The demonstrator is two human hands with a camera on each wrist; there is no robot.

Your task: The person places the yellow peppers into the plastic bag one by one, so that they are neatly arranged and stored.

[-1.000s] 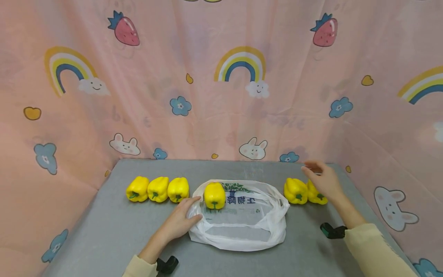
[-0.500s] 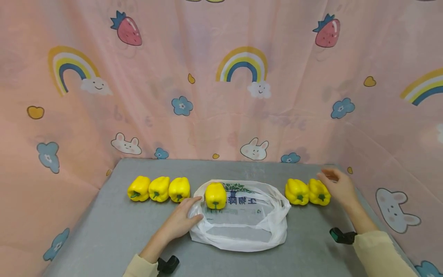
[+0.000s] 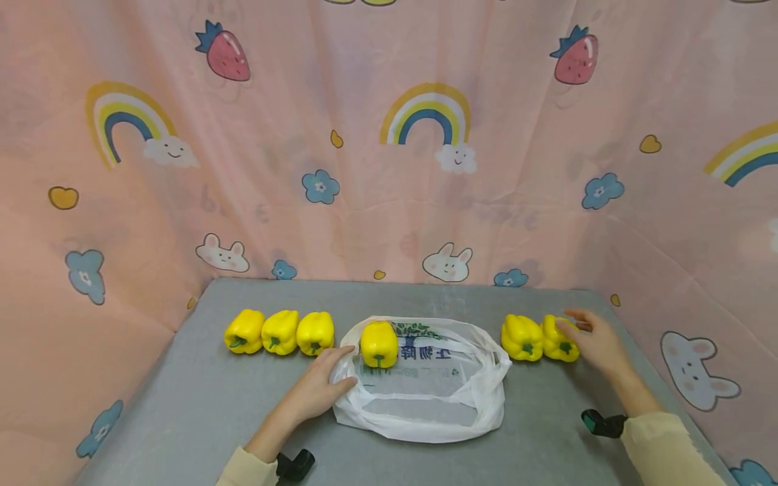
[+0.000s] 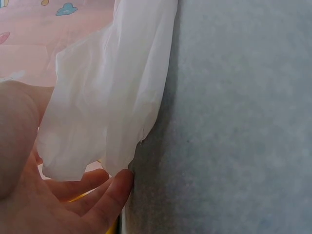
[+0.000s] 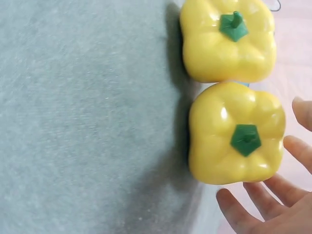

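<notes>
A white plastic bag (image 3: 425,428) with blue print lies spread with its mouth open in the middle of the table. One yellow bell pepper (image 3: 379,344) sits at its back left. My left hand (image 3: 316,385) rests against the bag's left rim, thumb and fingers apart; up close, relaxed fingers (image 4: 117,192) show below the thin plastic (image 4: 107,97). At the right, my right hand (image 3: 598,341) reaches round the outer yellow bell pepper (image 5: 236,161), its fingers (image 5: 234,207) spread at the far side. Another yellow bell pepper (image 5: 226,53) stands right beside that one.
Three yellow bell peppers (image 3: 279,332) stand in a row at the back left, left of the bag. Grey cloth (image 3: 182,418) covers the table. A pink patterned curtain (image 3: 365,223) closes off the back and both sides.
My right hand has swung from above the outer right pepper to its right side, then come down and in close against it. The left hand and bag have stayed put.
</notes>
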